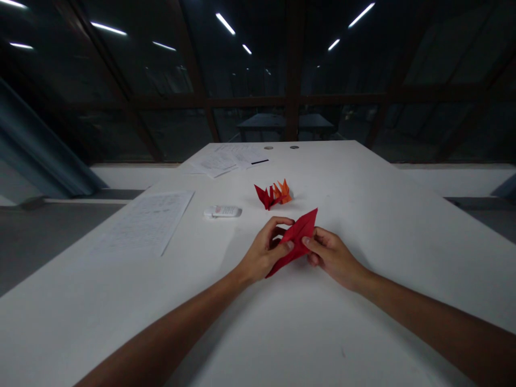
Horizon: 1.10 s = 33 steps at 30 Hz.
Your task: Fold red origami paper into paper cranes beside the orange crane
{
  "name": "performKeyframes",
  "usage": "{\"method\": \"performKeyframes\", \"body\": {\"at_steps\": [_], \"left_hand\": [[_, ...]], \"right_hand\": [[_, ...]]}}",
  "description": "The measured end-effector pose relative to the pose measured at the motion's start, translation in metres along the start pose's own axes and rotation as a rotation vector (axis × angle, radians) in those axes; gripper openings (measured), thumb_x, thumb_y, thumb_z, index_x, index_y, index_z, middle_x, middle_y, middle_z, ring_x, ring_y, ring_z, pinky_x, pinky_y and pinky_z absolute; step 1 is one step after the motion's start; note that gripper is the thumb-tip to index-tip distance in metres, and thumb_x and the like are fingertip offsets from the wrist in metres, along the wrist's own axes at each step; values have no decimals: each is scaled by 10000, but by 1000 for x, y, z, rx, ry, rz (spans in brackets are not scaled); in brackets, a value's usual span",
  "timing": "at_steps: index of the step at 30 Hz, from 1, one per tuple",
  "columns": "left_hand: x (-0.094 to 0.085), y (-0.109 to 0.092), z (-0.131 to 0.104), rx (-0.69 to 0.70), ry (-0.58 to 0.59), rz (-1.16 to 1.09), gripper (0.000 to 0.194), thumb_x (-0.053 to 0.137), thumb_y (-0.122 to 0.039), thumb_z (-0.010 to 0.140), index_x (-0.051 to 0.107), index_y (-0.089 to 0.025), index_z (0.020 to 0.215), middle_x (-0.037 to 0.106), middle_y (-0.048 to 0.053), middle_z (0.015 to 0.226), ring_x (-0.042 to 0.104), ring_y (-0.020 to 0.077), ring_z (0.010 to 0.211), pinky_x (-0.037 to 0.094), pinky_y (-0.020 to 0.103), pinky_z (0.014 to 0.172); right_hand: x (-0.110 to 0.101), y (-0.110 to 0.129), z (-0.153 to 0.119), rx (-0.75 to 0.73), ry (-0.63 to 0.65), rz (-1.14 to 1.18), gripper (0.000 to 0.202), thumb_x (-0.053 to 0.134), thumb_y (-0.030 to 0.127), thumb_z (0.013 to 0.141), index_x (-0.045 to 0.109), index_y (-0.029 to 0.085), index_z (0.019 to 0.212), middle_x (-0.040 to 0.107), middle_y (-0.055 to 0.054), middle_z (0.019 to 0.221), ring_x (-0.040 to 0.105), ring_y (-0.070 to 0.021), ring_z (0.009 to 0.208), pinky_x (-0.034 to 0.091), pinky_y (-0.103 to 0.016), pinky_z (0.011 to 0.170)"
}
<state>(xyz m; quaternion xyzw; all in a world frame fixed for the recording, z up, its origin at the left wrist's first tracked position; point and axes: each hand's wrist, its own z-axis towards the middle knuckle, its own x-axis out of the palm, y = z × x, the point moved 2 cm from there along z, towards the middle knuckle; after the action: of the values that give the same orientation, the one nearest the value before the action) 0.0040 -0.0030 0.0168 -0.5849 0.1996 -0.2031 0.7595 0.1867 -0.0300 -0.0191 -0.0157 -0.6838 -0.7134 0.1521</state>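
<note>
A folded piece of red paper point(297, 232) is held tilted just above the table, one corner pointing up and to the right. My left hand point(266, 248) grips its left side, thumb on the near face and fingers curled at the upper edge. On the right side, my right hand point(331, 253) pinches the paper between thumb and fingers. Beyond the hands stand a red origami crane point(266, 198) and an orange origami crane point(284, 191), close together. Parts of my fingers are hidden behind the paper.
The long white table point(403, 258) reaches toward dark windows. Left of the cranes lies a white remote control point(222, 211). A printed sheet point(141, 228) rests at the left, and several more papers point(226, 159) overlap near the far end. Two round discs point(294, 147) sit at the back.
</note>
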Motion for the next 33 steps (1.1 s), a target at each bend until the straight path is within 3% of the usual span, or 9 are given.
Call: {"method": "performKeyframes", "body": {"at_steps": [4,9,16,23,25,29,33], "left_hand": [[-1,-2,1,60,-24,15,216,630,-331,907,583,-185,1059,545,101,1299,565,234,1110,458,333,914],[-5,-1,2,71,-47,45,142,600,-311,924,592,-172,896,590,91,1255,576,229,1111,435,330,935],[-7,2,5,66,-79,56,259,645,-288,891,523,-169,697,641,83,1192,597,225,1081,426,348,974],[-7,4,8,56,-121,52,289,685,-334,878,560,-158,686,638,91,1189,600,207,1078,437,327,978],[-7,8,10,32,-149,30,292,700,-365,867,572,-159,704,642,82,1142,608,189,1011,465,311,917],[-8,20,11,-109,-201,-43,322,685,-450,869,557,-175,761,595,4,778,528,111,655,442,236,608],[-6,27,10,-237,-117,-205,301,668,-463,883,572,-180,916,574,-9,747,482,94,557,379,219,499]], "right_hand": [[0,-1,0,1,-21,17,216,700,407,901,631,203,910,560,34,737,468,-92,563,348,-261,538],[-2,-4,2,-27,-42,34,187,701,387,897,637,212,903,575,25,754,491,-111,601,378,-272,565],[-1,-2,2,-20,-73,108,236,702,415,893,589,217,829,580,31,736,509,-115,598,396,-268,554],[-1,0,0,-38,-120,55,271,693,480,888,586,231,887,614,23,778,517,-114,564,388,-274,534],[-1,3,-1,-29,-109,60,256,686,481,890,596,244,921,606,32,750,515,-117,547,384,-273,532],[5,12,-5,-12,-23,92,298,575,547,927,616,273,1036,648,0,837,532,-137,565,413,-296,559],[9,15,-9,-53,3,-50,332,587,549,916,602,276,1104,641,-12,876,549,-146,599,423,-301,573]]}}
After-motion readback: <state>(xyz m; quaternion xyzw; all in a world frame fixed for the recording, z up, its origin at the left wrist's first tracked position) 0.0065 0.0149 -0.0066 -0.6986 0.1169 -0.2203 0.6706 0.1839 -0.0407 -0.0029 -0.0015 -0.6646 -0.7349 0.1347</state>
